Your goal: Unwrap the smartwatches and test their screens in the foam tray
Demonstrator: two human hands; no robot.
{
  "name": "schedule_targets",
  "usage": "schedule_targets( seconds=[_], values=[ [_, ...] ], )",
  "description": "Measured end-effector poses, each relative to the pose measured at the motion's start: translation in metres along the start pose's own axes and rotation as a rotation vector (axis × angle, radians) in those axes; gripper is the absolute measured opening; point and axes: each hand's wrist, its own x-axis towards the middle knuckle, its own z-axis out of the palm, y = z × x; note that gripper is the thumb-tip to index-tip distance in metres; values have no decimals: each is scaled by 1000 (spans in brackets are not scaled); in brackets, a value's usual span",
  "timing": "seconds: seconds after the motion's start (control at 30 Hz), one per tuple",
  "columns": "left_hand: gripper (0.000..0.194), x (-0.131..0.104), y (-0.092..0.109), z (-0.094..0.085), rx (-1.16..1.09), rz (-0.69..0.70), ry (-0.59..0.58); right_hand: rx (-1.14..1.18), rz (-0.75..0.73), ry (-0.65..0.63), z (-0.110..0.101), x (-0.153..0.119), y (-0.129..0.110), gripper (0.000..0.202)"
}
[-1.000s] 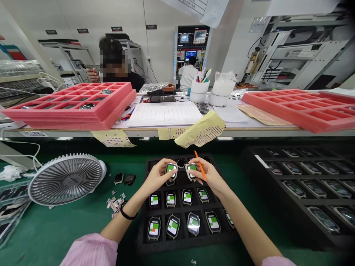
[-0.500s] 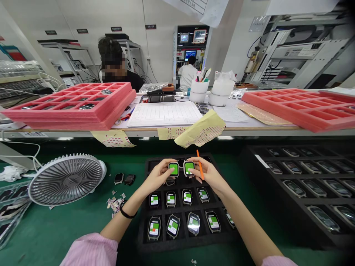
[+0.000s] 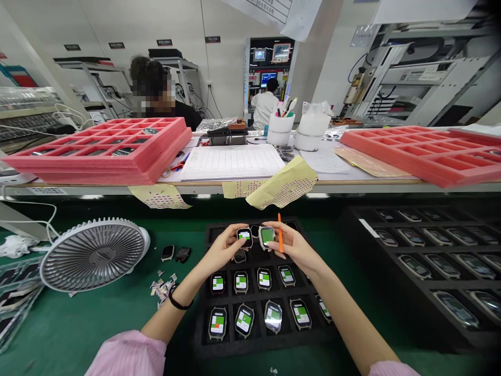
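Observation:
My left hand (image 3: 224, 249) holds a square watch (image 3: 245, 238) by its edges, thumb at its lit screen. My right hand (image 3: 294, 247) grips a second watch (image 3: 267, 237) with a green screen, and an orange stick (image 3: 280, 235) is held between the same fingers. Both watches are side by side above the back of a black foam tray (image 3: 250, 346). In the tray's front two rows, several watches with white and green screens lie in their compartments. A dark watch (image 3: 240, 256) lies partly hidden below my left hand.
A round fan (image 3: 97, 254) stands at the left. Two watches (image 3: 168, 253) and small scraps (image 3: 160, 290) lie between it and the tray. Another black tray (image 3: 426, 308) of watches is at the right. Red trays (image 3: 156, 156) rest on the shelf above; two people are beyond.
The left watch's screen has gone from mostly green to showing white text areas. The right watch's screen looks paler. The orange stick is more upright, and the person behind has shifted left.

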Motion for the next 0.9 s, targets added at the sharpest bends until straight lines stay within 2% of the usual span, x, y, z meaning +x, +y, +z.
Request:
schedule_targets(
  seconds=[0.1,0.2,0.37,0.63,0.9],
  values=[
    [44,0,-1,0,4,4,5,53,10,90,-2,2,3,45],
    [44,0,-1,-1,28,17,-4,77,15,126,-2,2,1,44],
    [55,-3,0,-1,100,88,0,32,-2,122,2,-1,-5,37],
    [47,-10,4,4,267,214,117,16,-2,89,12,2,10,47],
    [52,-8,2,6,113,225,131,48,-10,108,13,2,9,39]
  ],
)
